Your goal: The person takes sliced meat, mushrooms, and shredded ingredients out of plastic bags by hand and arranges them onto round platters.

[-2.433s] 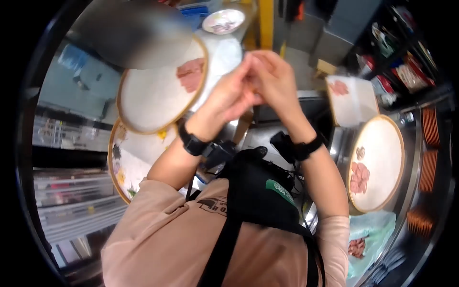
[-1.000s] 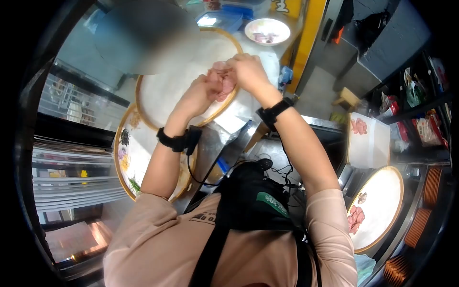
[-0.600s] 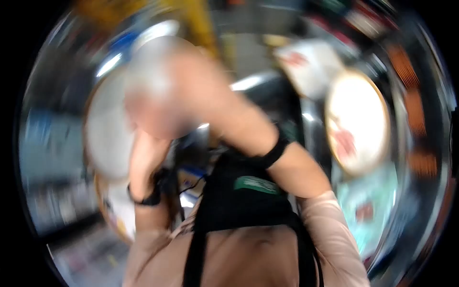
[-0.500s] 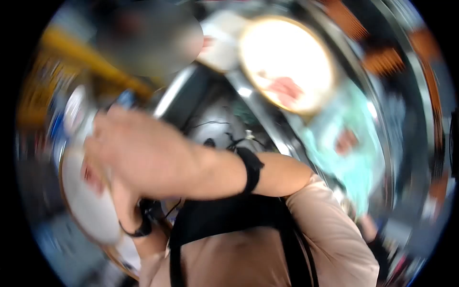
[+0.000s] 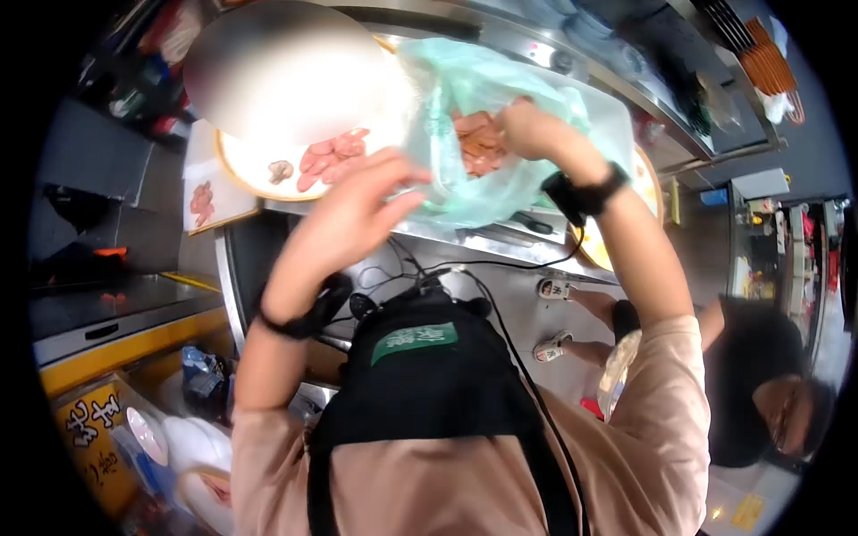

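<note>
A translucent green plastic bag (image 5: 483,201) lies on the counter, its mouth spread around pink oval slices of sausage-like meat (image 5: 480,143). My right hand (image 5: 536,134) is at the bag's mouth with curled fingers beside the slices; what they grip is hidden. My left hand (image 5: 362,205), slightly blurred, hovers between the bag and a large plate (image 5: 255,165), thumb and fingers apart, holding nothing visible. On that plate are more pink slices (image 5: 332,161) and a small greyish piece (image 5: 280,171). A blurred round patch covers the plate's far part.
Left of the plate, a white board (image 5: 228,210) carries several reddish pieces. Another rimmed plate (image 5: 594,246) is partly visible beyond the bag. Black cables (image 5: 527,265) hang before me. Another person (image 5: 760,375) stands low at right. Stacked white dishes (image 5: 192,442) are at lower left.
The view has swung left to right and steadied. My hands, earlier together over a plate at the left, are now apart, the right at the green bag, the left near the large plate.
</note>
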Demonstrator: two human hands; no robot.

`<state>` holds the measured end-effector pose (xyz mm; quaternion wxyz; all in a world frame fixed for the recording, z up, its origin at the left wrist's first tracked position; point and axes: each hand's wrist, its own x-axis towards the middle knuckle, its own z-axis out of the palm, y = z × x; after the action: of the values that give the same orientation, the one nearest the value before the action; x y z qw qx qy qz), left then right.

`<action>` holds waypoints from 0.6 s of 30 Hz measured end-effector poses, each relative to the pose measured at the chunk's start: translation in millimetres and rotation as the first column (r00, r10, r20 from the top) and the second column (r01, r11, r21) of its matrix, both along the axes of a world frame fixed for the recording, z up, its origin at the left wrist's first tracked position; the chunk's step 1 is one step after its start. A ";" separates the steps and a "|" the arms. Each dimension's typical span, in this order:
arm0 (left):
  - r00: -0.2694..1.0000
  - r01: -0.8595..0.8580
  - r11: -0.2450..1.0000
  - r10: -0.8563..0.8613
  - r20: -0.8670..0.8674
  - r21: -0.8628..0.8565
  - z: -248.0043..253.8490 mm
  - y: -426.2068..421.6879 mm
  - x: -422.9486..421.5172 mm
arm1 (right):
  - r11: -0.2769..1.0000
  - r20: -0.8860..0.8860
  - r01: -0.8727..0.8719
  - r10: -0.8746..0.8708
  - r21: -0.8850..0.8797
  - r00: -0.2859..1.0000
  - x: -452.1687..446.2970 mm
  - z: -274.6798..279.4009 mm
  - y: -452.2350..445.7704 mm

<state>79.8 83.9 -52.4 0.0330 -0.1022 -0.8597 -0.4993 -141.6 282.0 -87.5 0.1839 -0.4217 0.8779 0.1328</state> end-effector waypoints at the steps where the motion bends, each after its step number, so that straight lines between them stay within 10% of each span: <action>1: 0.999 0.042 0.998 -0.041 0.008 -0.050 -14.0 11.5 -18.6 | 1.000 0.006 -0.022 0.022 -0.012 1.000 -8.6 -19.2 -3.0; 13: 0.999 -0.044 0.998 0.043 0.010 0.043 -68.4 21.4 -19.8 | 0.972 0.038 -0.064 0.075 -0.227 0.996 -48.4 -85.5 -10.2; 18: 0.996 -0.081 0.994 0.083 -0.015 0.079 -60.3 5.5 -22.4 | 0.916 0.207 0.167 -0.095 -0.364 0.974 -57.6 -59.7 -12.3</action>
<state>57.4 89.4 -112.8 0.0652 -0.0699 -0.8428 -0.5297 -199.2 269.7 -147.2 0.1881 -0.3996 0.8925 -0.0918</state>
